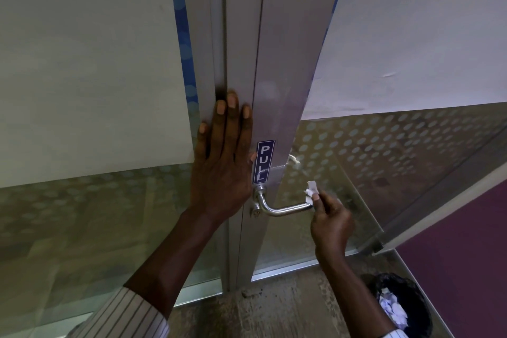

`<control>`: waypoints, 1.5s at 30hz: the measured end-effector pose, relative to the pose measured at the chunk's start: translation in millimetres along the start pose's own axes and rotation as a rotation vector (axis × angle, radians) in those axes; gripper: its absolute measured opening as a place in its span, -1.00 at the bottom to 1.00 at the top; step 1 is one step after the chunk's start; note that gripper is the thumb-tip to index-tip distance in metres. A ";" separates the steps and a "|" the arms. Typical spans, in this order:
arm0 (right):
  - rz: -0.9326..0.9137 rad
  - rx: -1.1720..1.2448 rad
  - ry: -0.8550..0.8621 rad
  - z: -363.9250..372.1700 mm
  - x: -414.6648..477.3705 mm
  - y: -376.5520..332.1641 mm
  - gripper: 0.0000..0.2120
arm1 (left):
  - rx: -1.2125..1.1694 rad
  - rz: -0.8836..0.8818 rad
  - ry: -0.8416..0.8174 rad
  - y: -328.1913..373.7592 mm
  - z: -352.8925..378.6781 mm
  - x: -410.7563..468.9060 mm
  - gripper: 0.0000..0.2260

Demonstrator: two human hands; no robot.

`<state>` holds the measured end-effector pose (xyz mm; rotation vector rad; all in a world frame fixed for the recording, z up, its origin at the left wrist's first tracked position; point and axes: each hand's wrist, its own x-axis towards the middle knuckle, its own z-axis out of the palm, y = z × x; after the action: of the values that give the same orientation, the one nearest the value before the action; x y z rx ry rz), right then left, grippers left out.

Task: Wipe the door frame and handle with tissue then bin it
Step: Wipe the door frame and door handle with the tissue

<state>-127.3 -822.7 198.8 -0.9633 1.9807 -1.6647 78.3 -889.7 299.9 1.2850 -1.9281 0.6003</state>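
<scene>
The grey metal door frame (277, 68) runs up the middle of the view, with a blue PULL sticker (264, 161) on it. Below the sticker a silver lever handle (282, 209) sticks out to the right. My left hand (222, 162) lies flat with fingers spread on the frame, left of the sticker. My right hand (330, 223) pinches a crumpled white tissue (311, 191) against the free end of the handle. A black bin (402, 307) with white paper inside stands on the floor at lower right.
Frosted glass panels with a dotted band (384, 145) flank the frame on both sides. A purple wall panel (461, 255) is at the right, close to the bin. The floor (274, 313) below the door is brownish and mottled.
</scene>
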 end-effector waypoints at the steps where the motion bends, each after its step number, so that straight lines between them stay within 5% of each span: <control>1: -0.125 -0.113 -0.035 -1.1 -1.8 3.6 -0.69 | 0.002 0.001 -0.001 0.0 0.3 -0.2 -0.25; 6: -0.619 -0.445 -0.176 -9.8 -12.4 41.0 -0.30 | -0.007 0.002 -0.009 -0.5 -0.2 0.3 -0.26; 10: -0.762 -0.748 -0.158 -5.0 -29.7 43.2 -0.32 | -0.002 -0.002 -0.014 0.0 -0.2 0.5 -0.26; 14: -0.854 -0.808 -0.181 19.0 -47.3 30.2 -0.43 | 0.001 -0.004 -0.026 0.5 -0.3 0.3 -0.28; 22: -0.749 -0.892 -0.167 62.2 -63.6 0.8 -0.64 | 0.017 0.000 -0.015 -1.9 -0.3 0.0 -0.21; 28: -0.950 -0.776 -0.165 30.4 -57.9 28.4 -0.57 | 0.007 0.013 -0.024 -2.9 -0.7 -0.6 -0.26; 45: -0.971 -0.751 -0.132 42.0 -56.1 24.1 -0.51 | -0.003 0.003 -0.015 -1.8 -1.4 0.1 -0.29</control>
<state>-66.4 -811.1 158.2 -2.5285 2.2123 -1.0779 80.4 -889.4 300.8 1.2883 -1.9421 0.5905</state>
